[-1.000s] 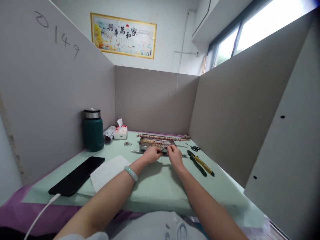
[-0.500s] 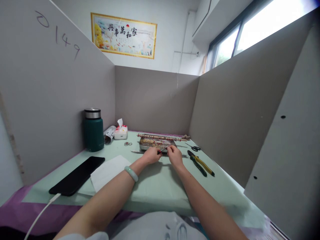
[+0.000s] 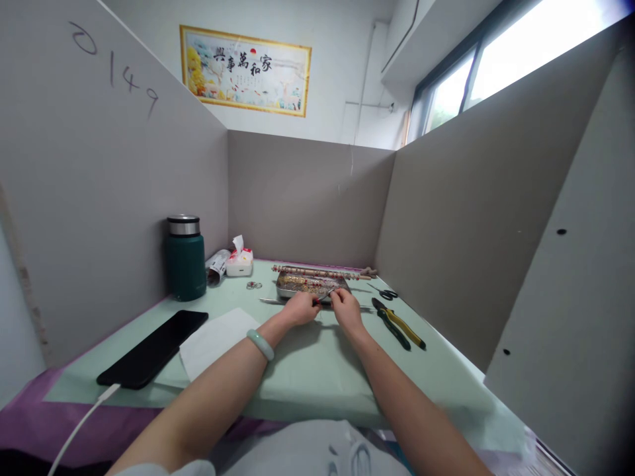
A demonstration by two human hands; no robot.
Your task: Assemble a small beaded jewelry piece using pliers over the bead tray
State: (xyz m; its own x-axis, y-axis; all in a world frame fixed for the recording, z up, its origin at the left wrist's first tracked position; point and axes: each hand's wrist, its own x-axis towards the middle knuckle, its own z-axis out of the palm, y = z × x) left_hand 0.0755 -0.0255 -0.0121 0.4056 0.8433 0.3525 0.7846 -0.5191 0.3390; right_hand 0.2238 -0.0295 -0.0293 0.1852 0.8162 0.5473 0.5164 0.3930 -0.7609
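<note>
My left hand (image 3: pixel 301 309), with a pale green bangle (image 3: pixel 260 344) on its wrist, is closed in a pinch at the near edge of a metal tray (image 3: pixel 285 291). My right hand (image 3: pixel 347 308) pinches close beside it. Between the fingertips runs a thin dark strand (image 3: pixel 325 295); whether it is wire or thread I cannot tell. Something small and red shows at the left fingertips. Gold and red bead-like bits lie in the tray. Across its far side rests a rod (image 3: pixel 317 272) wrapped with small red and pale pieces. A thin metal tool (image 3: pixel 272 301) lies partly behind my hands.
Green-and-yellow pliers (image 3: pixel 398 325) and black scissors (image 3: pixel 387 293) lie to the right. On the left are a phone (image 3: pixel 153 348) with a cable, white paper (image 3: pixel 218 340), a green flask (image 3: pixel 186 264), a tissue box (image 3: pixel 240 266) and small rings (image 3: pixel 254 285). Grey partitions (image 3: pixel 307 198) enclose the table.
</note>
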